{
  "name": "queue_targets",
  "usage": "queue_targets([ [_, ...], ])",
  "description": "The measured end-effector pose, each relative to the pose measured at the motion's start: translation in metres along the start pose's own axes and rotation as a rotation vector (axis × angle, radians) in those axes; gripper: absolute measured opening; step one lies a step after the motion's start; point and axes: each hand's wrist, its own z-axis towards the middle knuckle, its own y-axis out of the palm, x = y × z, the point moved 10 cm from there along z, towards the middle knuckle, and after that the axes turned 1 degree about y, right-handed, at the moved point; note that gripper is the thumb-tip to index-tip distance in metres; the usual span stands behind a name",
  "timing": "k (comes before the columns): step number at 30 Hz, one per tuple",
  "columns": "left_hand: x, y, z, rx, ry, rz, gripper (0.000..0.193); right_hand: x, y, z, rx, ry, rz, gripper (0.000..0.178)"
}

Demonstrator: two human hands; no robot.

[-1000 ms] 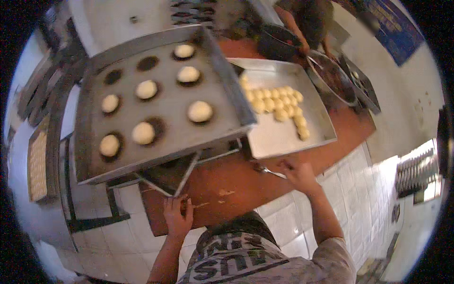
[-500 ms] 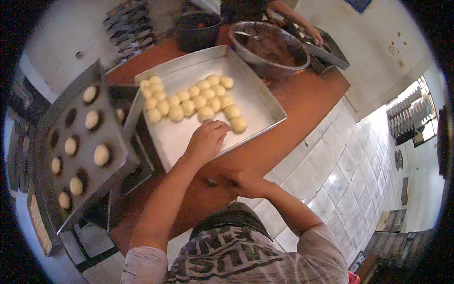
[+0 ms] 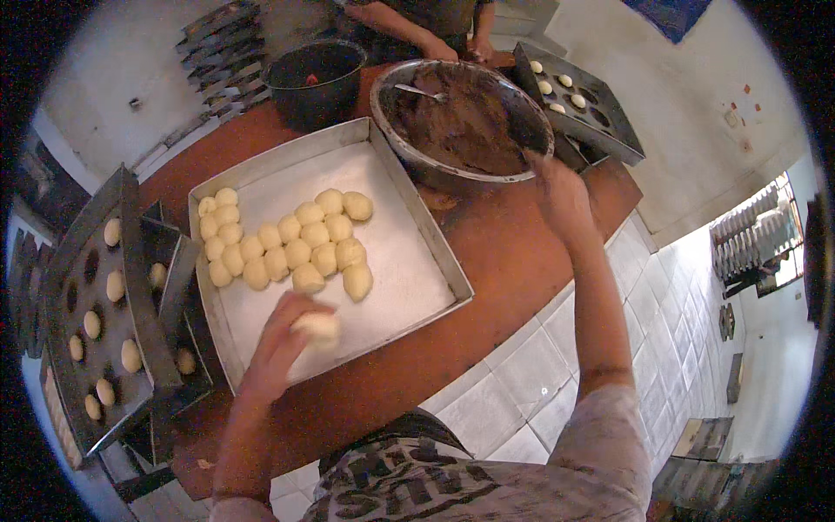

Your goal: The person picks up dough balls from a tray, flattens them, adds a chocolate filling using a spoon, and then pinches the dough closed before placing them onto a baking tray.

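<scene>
My left hand (image 3: 280, 341) is closed around a pale yellow dough ball (image 3: 318, 329), lifted over the near part of a square metal tray (image 3: 396, 317). Motion smears its fingers a little. Beyond it in the tray, several more dough balls (image 3: 297, 253) sit pressed together in uneven rows. My right hand (image 3: 564, 198) reaches out to the right rim of a big metal bowl (image 3: 417, 165). Its fingertips are blurred against the dark brown filling (image 3: 465, 122), so their grip does not show. A spoon (image 3: 419, 90) rests in that filling.
Dark baking trays (image 3: 143, 348) with spaced dough balls are stacked at the left. A black bucket (image 3: 315, 91) stands behind the square tray. Across the brown table (image 3: 496, 239), another person's hands (image 3: 452, 50) are near the bowl, beside another dark tray (image 3: 600, 109) of dough balls.
My left hand has lifted a dough ball from the row toward me. My right hand has swung from the table's near edge out to the bowl. The other person's hand has left the far tray.
</scene>
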Motion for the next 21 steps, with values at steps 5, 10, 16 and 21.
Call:
queue_targets([
  [5,-0.016,-0.02,-0.078,0.246,-0.496,-0.056,0.022,0.06,0.112,0.071,-0.482,0.104,-0.475,0.018],
  [10,-0.089,-0.031,-0.171,0.505,-0.907,-0.304,0.023,0.06,0.145,0.078,-0.588,0.087,-0.508,0.017],
  [16,-0.029,-0.018,-0.126,0.541,-0.514,-0.174,0.024,0.067,0.107,0.064,-0.733,0.165,0.049,0.021],
  [21,-0.02,-0.042,-0.116,0.464,-0.414,-0.147,0.024,-0.036,0.03,0.013,-0.65,0.443,0.749,0.019],
])
